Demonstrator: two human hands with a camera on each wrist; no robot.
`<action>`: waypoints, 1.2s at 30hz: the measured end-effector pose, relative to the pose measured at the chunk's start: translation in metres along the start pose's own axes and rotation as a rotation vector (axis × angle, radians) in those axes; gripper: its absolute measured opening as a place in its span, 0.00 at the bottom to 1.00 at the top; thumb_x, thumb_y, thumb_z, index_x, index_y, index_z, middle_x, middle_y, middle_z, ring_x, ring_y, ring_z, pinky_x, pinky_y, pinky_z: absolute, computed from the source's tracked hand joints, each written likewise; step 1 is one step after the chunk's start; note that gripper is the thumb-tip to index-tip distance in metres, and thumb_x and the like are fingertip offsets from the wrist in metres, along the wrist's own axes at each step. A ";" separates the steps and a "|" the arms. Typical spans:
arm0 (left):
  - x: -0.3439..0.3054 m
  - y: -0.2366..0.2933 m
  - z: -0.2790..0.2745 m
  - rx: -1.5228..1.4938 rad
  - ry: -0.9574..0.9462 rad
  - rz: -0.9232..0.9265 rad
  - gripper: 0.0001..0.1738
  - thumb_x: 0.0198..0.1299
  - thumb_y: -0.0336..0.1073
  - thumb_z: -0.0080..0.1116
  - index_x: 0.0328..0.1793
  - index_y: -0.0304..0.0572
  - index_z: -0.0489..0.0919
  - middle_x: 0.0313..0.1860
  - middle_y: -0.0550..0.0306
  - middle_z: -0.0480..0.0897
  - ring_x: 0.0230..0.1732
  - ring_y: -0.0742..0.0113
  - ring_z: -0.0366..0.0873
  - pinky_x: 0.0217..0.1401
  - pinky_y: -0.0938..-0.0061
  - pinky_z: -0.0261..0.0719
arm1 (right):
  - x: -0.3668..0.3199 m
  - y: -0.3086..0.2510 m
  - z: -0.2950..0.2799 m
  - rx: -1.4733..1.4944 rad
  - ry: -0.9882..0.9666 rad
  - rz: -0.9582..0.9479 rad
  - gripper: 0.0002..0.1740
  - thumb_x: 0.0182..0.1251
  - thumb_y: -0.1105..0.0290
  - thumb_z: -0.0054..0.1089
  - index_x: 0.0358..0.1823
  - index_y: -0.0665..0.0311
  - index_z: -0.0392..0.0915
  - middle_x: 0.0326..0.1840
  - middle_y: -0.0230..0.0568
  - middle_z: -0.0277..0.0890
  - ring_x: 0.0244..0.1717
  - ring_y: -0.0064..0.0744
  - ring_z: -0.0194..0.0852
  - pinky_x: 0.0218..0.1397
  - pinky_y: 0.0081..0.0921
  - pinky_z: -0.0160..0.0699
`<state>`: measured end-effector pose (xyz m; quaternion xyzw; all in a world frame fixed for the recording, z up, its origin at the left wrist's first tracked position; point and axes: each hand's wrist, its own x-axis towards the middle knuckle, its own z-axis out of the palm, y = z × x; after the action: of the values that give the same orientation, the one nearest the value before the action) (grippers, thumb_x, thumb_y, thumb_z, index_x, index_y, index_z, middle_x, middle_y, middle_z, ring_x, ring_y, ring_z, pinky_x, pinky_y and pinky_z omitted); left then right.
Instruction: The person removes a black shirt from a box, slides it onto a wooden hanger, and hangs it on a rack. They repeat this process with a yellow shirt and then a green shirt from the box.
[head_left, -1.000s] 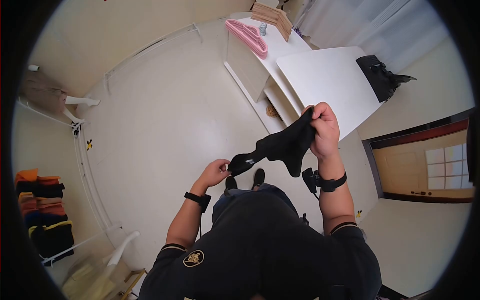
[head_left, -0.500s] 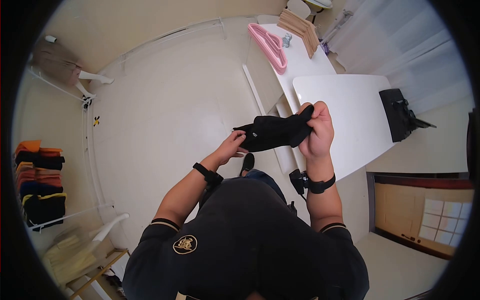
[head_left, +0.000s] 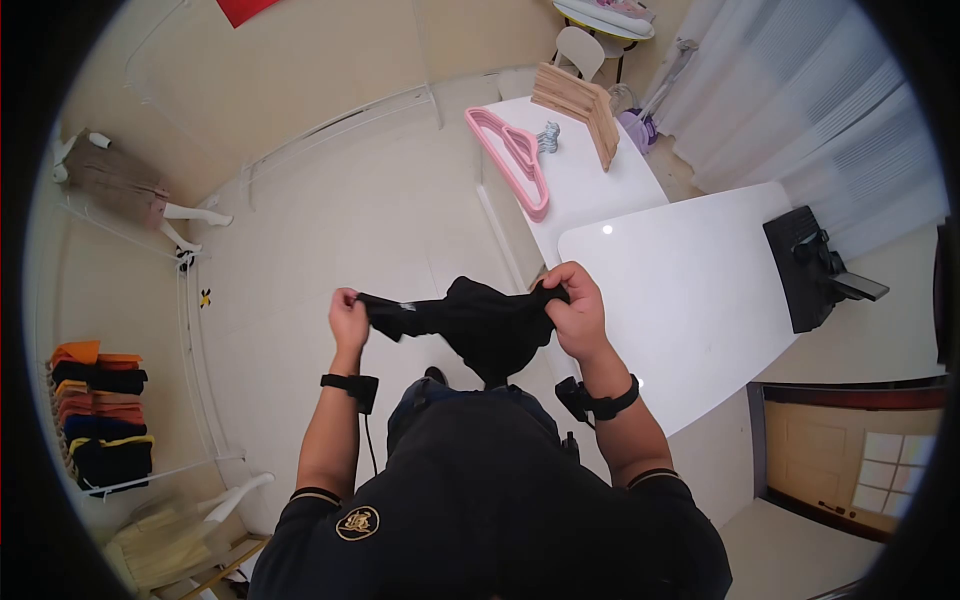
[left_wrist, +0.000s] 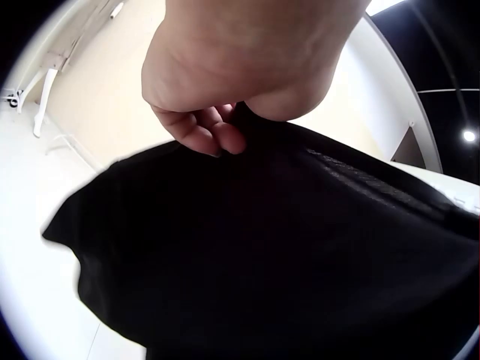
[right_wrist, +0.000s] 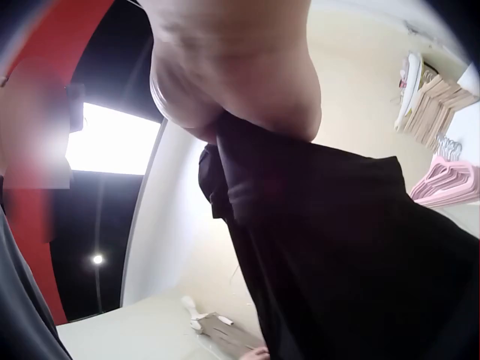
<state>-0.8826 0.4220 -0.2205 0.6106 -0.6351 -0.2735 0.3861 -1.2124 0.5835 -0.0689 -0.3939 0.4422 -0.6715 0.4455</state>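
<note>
A black garment (head_left: 490, 325) of soft cloth stretches between my two hands above the floor, its middle sagging in loose folds. My left hand (head_left: 349, 318) pinches one end, close to a small whitish mark on the cloth. In the left wrist view, curled fingers (left_wrist: 214, 133) grip the upper edge, and the dark fabric fills much of the frame. My right hand (head_left: 580, 310) holds the other end in a bunch, near the white table's edge. The right wrist view has the cloth (right_wrist: 330, 217) hanging down from that grip.
A white table (head_left: 690, 290) is at my right, with a black device (head_left: 800, 270) at its far end. Pink hangers (head_left: 510, 160) and wooden hangers (head_left: 580, 105) lie on the white surface behind. Folded clothes (head_left: 103, 415) and mannequins stand along the left side.
My left hand first moved in toward the right along the garment, then pulled away left, stretching it out. The right hand kept its hold. The head view has shifted, showing more of the table.
</note>
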 end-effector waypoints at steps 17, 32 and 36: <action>0.196 0.106 -0.013 -0.885 0.067 0.060 0.24 0.70 0.36 0.37 0.69 0.37 0.61 0.51 0.50 0.76 0.51 0.64 0.75 0.52 0.73 0.75 | 0.133 0.120 0.009 -0.884 -0.448 0.274 0.11 0.45 0.81 0.50 0.30 0.64 0.78 0.33 0.45 0.75 0.37 0.46 0.73 0.40 0.34 0.72; 0.271 0.116 -0.027 -0.895 0.039 0.027 0.26 0.70 0.38 0.37 0.67 0.25 0.63 0.59 0.41 0.74 0.59 0.57 0.73 0.65 0.68 0.67 | 0.238 0.165 -0.005 -0.990 -0.606 0.357 0.05 0.50 0.73 0.56 0.29 0.64 0.74 0.26 0.44 0.76 0.30 0.43 0.76 0.34 0.36 0.73; 0.271 0.121 -0.018 -0.807 0.051 0.046 0.26 0.70 0.39 0.38 0.68 0.26 0.62 0.58 0.44 0.75 0.58 0.59 0.73 0.64 0.69 0.68 | 0.291 0.156 -0.085 -1.107 -0.245 0.243 0.06 0.51 0.70 0.57 0.30 0.64 0.76 0.27 0.46 0.78 0.30 0.46 0.77 0.35 0.37 0.74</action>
<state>-0.9239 0.1693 -0.0690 0.4022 -0.4803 -0.4768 0.6166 -1.3371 0.2957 -0.2020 -0.5894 0.7148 -0.2340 0.2949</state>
